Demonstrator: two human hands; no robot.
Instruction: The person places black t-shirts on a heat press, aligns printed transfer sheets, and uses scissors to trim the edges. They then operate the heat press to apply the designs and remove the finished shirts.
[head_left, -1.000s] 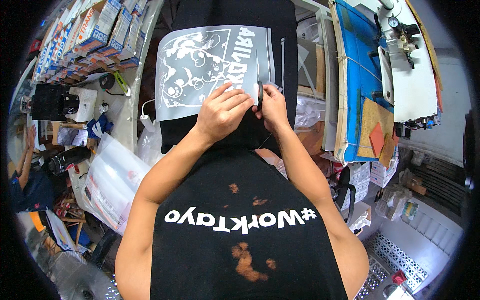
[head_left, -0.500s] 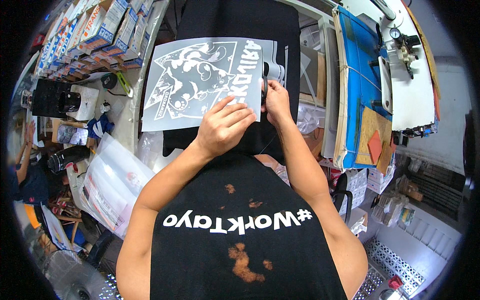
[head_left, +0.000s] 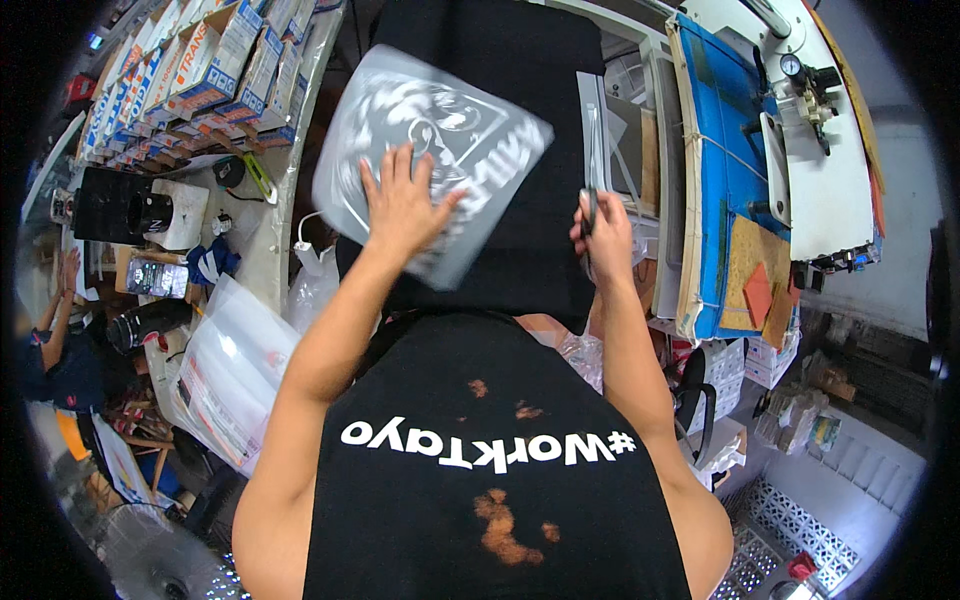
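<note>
A translucent film sheet [head_left: 430, 125] with a white printed drawing lies tilted on a black surface [head_left: 540, 200], smeared by motion. My left hand [head_left: 408, 205] rests on top of it, fingers spread and pointing away from me. To the right, my right hand [head_left: 606, 238] is closed round the dark handles of a pair of scissors [head_left: 591, 205], whose blades point away from me. A narrow strip of film [head_left: 586, 88] lies by the blades at the right edge of the black surface. Whether the scissors touch the strip, I cannot tell.
Stacked open cartons [head_left: 205, 60] fill the far left bench, with a green-handled cutter [head_left: 260, 178] nearby. On the right stands a blue-covered frame [head_left: 715, 150] beside a white machine with a gauge [head_left: 792, 66]. Another person's arm [head_left: 62, 300] shows at the far left.
The film sheet has turned and shifted away under my left hand, now spread on it. My right hand has moved right with the scissors. A narrow film strip now lies apart from the sheet.
</note>
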